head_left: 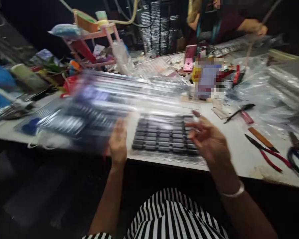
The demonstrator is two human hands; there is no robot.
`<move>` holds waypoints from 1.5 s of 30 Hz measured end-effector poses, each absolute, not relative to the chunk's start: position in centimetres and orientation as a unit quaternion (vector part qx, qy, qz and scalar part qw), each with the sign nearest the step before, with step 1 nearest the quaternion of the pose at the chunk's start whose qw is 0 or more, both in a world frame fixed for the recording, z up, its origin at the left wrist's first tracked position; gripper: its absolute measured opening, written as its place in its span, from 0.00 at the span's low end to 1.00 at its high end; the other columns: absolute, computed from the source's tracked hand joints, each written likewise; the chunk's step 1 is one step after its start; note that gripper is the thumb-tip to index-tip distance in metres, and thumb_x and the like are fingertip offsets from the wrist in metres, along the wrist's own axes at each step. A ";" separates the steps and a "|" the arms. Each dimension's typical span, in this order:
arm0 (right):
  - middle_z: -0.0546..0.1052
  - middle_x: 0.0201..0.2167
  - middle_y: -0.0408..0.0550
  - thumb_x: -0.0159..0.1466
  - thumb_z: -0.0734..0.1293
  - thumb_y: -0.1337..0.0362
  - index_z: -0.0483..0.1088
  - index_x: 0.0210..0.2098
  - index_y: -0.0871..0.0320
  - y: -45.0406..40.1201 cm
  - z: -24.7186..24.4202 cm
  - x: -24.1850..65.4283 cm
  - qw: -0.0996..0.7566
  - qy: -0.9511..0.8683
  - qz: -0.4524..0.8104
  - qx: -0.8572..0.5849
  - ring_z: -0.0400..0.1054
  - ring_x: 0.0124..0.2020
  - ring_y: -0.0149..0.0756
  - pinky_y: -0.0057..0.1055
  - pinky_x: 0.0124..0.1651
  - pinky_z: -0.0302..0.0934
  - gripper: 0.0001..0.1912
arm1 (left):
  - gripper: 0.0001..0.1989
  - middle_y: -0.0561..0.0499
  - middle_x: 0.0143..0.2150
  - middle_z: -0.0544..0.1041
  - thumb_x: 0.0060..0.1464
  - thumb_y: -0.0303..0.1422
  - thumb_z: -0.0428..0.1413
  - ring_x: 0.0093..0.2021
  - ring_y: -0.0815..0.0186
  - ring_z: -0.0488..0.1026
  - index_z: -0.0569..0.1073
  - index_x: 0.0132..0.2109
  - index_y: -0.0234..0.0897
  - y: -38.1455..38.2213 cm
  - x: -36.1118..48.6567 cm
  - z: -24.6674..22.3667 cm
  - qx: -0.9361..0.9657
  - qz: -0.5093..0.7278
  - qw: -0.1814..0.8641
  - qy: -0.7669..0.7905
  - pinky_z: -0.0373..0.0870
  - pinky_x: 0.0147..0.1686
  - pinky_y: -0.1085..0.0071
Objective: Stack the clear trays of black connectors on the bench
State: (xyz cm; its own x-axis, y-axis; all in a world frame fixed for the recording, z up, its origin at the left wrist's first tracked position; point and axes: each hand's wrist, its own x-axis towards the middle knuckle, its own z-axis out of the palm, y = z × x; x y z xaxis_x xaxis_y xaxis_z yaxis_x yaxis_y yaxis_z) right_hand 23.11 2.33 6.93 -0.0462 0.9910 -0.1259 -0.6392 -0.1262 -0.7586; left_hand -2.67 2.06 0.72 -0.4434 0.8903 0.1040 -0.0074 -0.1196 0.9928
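I have left hand [118, 142] against blurred pack [89, 124] left of dark blocks [164, 140], grip unclear; right hand [213, 142] loosely open at their right end.

The left hand [118, 141] is near the middle, with its fingers up and close together; the right hand [205, 139] is to the right, with its fingers bent and a bit apart; both arms reach up from the near side; the right wrist [230, 184] wears a white band.

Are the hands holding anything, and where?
It can't be told: the left hand is at the right edge of a blurry stack, the right hand by the right end of the black pieces.
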 end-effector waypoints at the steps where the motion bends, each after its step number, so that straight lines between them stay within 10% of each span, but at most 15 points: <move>1: 0.77 0.29 0.44 0.56 0.67 0.67 0.67 0.49 0.59 3.1 6.4 24.6 0.606 -0.264 0.655 -0.367 0.67 0.19 0.27 0.19 0.19 0.59 0.20 | 0.25 0.47 0.63 0.64 0.58 0.35 0.54 0.64 0.60 0.58 0.61 0.61 0.42 2.1 -4.1 0.7 0.370 0.657 0.345 0.559 0.53 0.63 0.61; 12: 0.74 0.23 0.43 0.40 0.78 0.63 0.70 0.38 0.57 4.1 2.9 29.0 0.538 -0.326 0.558 -0.541 0.67 0.17 0.34 0.21 0.11 0.54 0.27 | 0.21 0.40 0.52 0.75 0.51 0.40 0.58 0.56 0.56 0.69 0.74 0.50 0.34 2.4 -6.9 -0.3 0.388 0.609 0.414 0.554 0.58 0.59 0.58; 20: 0.68 0.19 0.40 0.52 0.73 0.48 0.62 0.59 0.57 4.2 1.4 32.6 0.383 -0.472 0.441 -0.660 0.59 0.16 0.32 0.26 0.14 0.53 0.40 | 0.19 0.47 0.54 0.74 0.51 0.34 0.58 0.58 0.58 0.67 0.75 0.51 0.39 4.6 -5.3 -0.2 0.538 0.483 0.365 0.586 0.53 0.62 0.60; 26: 0.69 0.19 0.43 0.62 0.55 0.40 0.66 0.56 0.64 4.4 0.3 32.7 0.235 -0.653 0.230 -0.683 0.66 0.20 0.40 0.34 0.25 0.59 0.37 | 0.19 0.48 0.56 0.73 0.51 0.33 0.55 0.59 0.58 0.65 0.75 0.50 0.38 6.0 -4.5 -0.1 0.567 0.453 0.320 0.609 0.50 0.63 0.60; 35: 0.77 0.39 0.57 0.70 0.49 0.58 0.56 0.62 0.66 4.9 0.6 31.7 -0.024 -0.733 0.052 -0.678 0.73 0.35 0.51 0.42 0.32 0.65 0.26 | 0.24 0.40 0.60 0.68 0.58 0.38 0.45 0.60 0.54 0.64 0.68 0.58 0.32 5.6 -4.4 -0.9 0.676 0.302 0.172 0.650 0.54 0.61 0.56; 45: 0.56 0.62 0.70 0.59 0.53 0.82 0.57 0.59 0.79 7.8 -0.6 29.9 0.057 -0.855 -0.035 -0.514 0.44 0.63 0.62 0.52 0.58 0.50 0.27 | 0.31 0.36 0.66 0.57 0.58 0.46 0.45 0.66 0.48 0.52 0.57 0.64 0.34 5.8 -4.1 -2.0 0.718 0.170 0.090 0.669 0.47 0.61 0.48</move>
State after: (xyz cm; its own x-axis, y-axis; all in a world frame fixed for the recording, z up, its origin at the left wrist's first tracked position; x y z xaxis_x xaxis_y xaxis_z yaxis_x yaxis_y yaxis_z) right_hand 29.87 7.78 -0.55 -0.4654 0.8750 0.1336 0.8830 0.4694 0.0018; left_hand -4.10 5.84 -1.99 0.0470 0.9912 0.1241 0.9297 -0.0889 0.3575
